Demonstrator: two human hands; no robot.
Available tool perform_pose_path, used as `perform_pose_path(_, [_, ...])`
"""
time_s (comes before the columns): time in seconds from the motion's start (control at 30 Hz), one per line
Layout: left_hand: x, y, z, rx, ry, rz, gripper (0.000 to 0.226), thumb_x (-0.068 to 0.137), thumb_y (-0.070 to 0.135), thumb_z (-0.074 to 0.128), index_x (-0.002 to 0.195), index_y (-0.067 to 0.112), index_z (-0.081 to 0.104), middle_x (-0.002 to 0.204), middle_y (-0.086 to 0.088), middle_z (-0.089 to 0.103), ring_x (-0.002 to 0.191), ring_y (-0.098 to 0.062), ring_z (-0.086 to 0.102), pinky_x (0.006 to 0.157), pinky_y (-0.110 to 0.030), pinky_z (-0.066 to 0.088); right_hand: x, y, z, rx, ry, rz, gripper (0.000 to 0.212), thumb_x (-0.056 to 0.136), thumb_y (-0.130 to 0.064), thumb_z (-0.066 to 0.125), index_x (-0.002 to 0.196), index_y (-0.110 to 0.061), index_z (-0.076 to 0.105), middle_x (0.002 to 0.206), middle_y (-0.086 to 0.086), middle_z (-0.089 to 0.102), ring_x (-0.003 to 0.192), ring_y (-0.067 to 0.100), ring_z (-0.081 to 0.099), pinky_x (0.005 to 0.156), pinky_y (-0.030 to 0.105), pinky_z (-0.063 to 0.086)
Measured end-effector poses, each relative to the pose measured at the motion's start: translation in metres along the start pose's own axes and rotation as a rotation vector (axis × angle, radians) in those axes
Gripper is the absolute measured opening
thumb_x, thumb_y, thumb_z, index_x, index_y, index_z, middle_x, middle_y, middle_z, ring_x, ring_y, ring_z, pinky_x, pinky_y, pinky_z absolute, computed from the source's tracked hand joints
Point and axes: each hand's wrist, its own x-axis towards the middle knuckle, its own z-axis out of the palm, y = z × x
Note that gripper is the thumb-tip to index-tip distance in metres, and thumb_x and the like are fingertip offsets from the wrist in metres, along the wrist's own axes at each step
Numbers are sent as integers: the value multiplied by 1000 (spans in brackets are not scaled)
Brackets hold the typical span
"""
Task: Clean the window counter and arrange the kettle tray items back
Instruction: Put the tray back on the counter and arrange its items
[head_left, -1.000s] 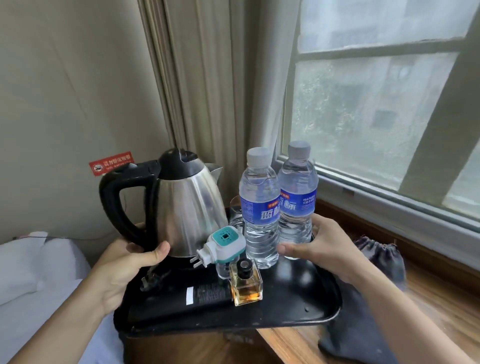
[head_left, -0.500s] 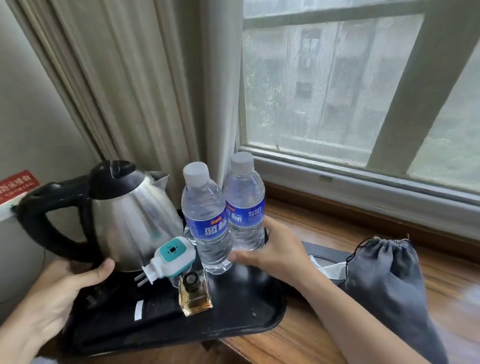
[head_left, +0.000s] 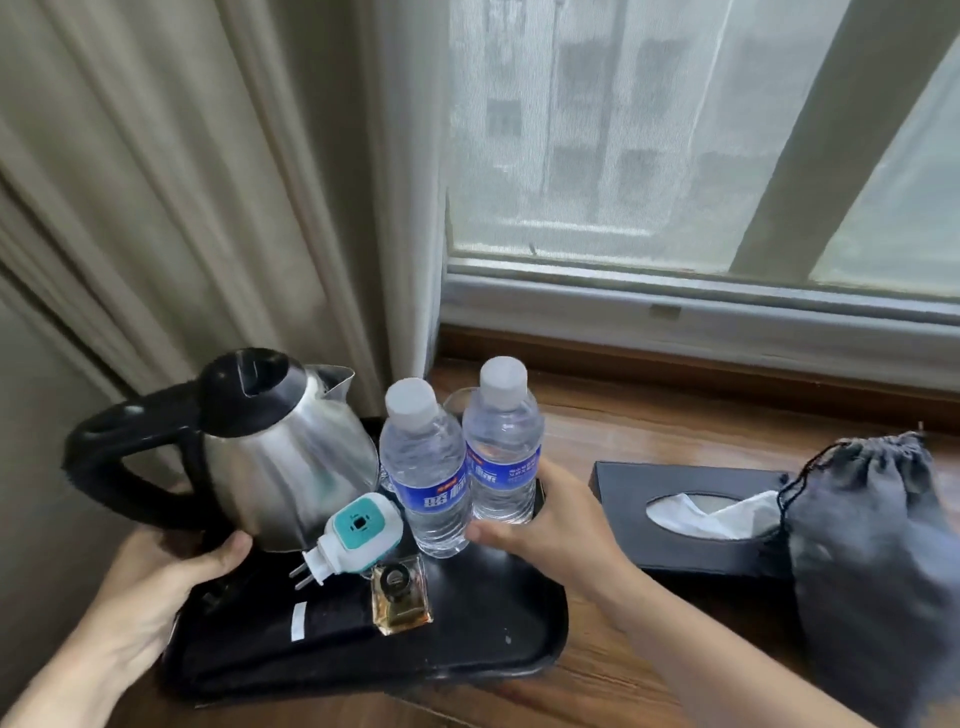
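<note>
Between both hands (head_left: 156, 587): tray (head_left: 467, 639), prob. gripped

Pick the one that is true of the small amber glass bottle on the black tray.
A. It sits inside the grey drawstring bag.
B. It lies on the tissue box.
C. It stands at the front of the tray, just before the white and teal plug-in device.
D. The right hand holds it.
C: the amber bottle stands on the black tray, right in front of the plug-in device.

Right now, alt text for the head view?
Two hands, left and right, grip the sides of a black tray on a wooden counter by a window. The tray holds a kettle, two water bottles, a plug-in device and a small amber bottle. A tissue box and grey pouch sit right of it.
</note>
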Motion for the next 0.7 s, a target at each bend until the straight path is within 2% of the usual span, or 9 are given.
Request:
perform_pose_path(0.1, [37,-9,-4,-9,-82,-9,99,26,41,105,110,1,70,111,-18,77,106,-32,72,92,-39,58,7,8,21,7,64,72,67,57,-53,97,115,-47,64,107,-45,64,102,-20,58,75,0,43])
perform_pose_path(0.23, [77,-20,4,14,-144,17,101,27,43,105,112,0,70,106,-16,78,105,-34,72,96,-47,54,13,20,36,8,137,151,61,58,-47,98,111,-42,67,107,-39,68,102,-15,63,84,14,48])
perform_pose_path(0.3, [93,-23,11,21,-175,35,82,42,22,105,114,5,70,106,-13,78,107,-33,72,97,-46,52,17,28,39,18,166,195,63,57,-48,98,112,-39,69,109,-33,70,103,-11,65,90,24,53])
perform_pose_path(0.37, [107,-28,20,21,-217,57,69,53,5,95,117,8,69,109,-11,78,111,-31,71,98,-44,51,20,36,39,12,182,222,68,57,-56,96,116,-37,69,113,-27,72,106,-6,66,96,34,55])
perform_pose_path(0.43, [116,-34,30,29,-253,62,69,52,4,95,116,10,69,109,-8,78,111,-26,71,100,-42,52,19,44,37,11,205,235,69,58,-59,95,118,-36,70,115,-23,73,108,-2,67,98,41,55])
perform_pose_path(0.57, [122,-37,56,50,-348,75,61,67,-10,87,117,21,70,109,4,79,104,-6,72,88,-20,56,14,56,26,-18,255,250,65,59,-60,94,115,-34,72,113,-21,74,108,2,69,97,45,55])
perform_pose_path(0.63, [124,-42,70,65,-369,82,61,70,-14,85,119,19,69,110,1,79,100,-4,72,84,-14,54,12,65,15,-33,267,260,66,58,-61,94,114,-32,73,112,-19,75,107,3,69,96,47,55])
perform_pose_path(0.7, [126,-49,85,73,-368,74,61,70,-13,86,121,17,68,109,-3,79,100,-8,72,81,-12,54,10,73,2,-44,269,278,64,57,-57,95,111,-31,74,110,-18,76,105,4,70,96,48,56])
